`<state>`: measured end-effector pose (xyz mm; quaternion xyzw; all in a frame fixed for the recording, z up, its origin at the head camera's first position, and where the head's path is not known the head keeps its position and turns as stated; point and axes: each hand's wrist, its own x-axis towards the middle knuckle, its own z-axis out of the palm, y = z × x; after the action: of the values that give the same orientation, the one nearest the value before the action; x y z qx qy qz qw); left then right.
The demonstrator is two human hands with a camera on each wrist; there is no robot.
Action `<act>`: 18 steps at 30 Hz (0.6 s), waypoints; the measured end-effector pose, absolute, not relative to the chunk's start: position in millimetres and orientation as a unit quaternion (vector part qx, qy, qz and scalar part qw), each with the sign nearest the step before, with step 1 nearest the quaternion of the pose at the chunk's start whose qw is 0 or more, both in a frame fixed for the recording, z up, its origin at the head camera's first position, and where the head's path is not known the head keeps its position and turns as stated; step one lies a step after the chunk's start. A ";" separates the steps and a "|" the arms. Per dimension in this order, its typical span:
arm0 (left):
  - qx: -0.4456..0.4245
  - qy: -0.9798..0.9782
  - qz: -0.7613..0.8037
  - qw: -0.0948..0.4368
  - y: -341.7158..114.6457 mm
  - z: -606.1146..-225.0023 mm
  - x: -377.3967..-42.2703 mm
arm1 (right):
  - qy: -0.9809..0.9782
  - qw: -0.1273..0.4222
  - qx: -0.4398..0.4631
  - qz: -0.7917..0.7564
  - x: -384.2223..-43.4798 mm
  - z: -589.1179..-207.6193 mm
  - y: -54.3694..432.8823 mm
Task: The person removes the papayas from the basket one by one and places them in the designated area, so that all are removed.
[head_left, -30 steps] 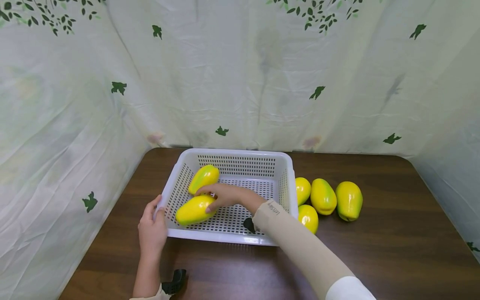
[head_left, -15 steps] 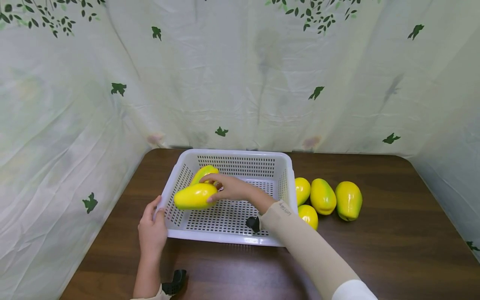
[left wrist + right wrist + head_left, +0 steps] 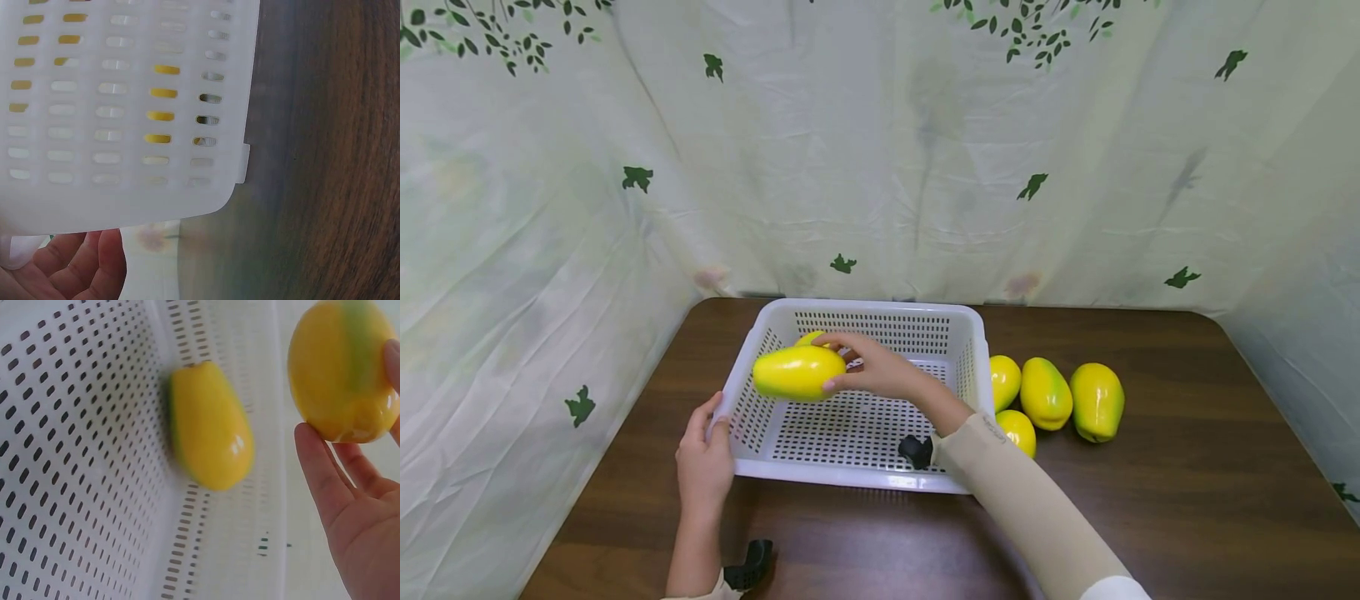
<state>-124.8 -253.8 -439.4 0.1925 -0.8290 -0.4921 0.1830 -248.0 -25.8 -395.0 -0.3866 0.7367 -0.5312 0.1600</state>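
Note:
A white perforated plastic basket (image 3: 857, 477) stands on the brown table. My left hand (image 3: 705, 458) grips its left rim; the left wrist view shows curled fingers (image 3: 106, 262) by the basket's edge. In my right hand (image 3: 880, 367) a glossy yellow-green papaya (image 3: 797, 372) is pinched by one end between thumb and fingers, raised over the basket's left part. The right wrist view has this held papaya (image 3: 342, 369) at upper right. Another papaya (image 3: 212, 428) lies inside against the basket wall, mostly hidden in the head view behind the held one.
Several more papayas stand right of the basket, such as one (image 3: 1047, 393) in the middle and one (image 3: 1097, 402) farthest right. My right forearm (image 3: 1022, 492) crosses the basket's front right corner. A pale printed curtain (image 3: 880, 167) hangs behind the table.
My right hand has lifted the papaya from the basket floor and carried it up and away from me, now overlapping the other papaya. The left hand has stayed on the rim.

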 end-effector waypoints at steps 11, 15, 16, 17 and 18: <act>0.185 -0.828 -0.493 0.192 -253.6 -439.6 -124.0 | 0.724 0.130 -0.368 -0.569 -241.8 -386.2 -15.4; 0.184 -0.828 -0.494 0.190 -253.9 -439.3 -124.2 | 0.724 0.113 -0.362 -0.576 -238.9 -381.8 -14.0; 0.185 -0.828 -0.494 0.190 -254.0 -439.2 -124.3 | 0.724 0.107 -0.364 -0.577 -238.2 -381.0 -13.5; 0.185 -0.828 -0.495 0.189 -254.2 -439.2 -124.5 | 0.725 0.099 -0.365 -0.576 -237.3 -379.8 -13.0; 0.185 -0.828 -0.495 0.188 -254.2 -438.9 -124.6 | 0.726 0.091 -0.368 -0.575 -236.6 -378.9 -12.6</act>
<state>-124.6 -254.2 -438.9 0.1853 -0.8280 -0.4948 0.1878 -236.6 -12.6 -378.9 -0.3675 0.7257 -0.5746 0.0907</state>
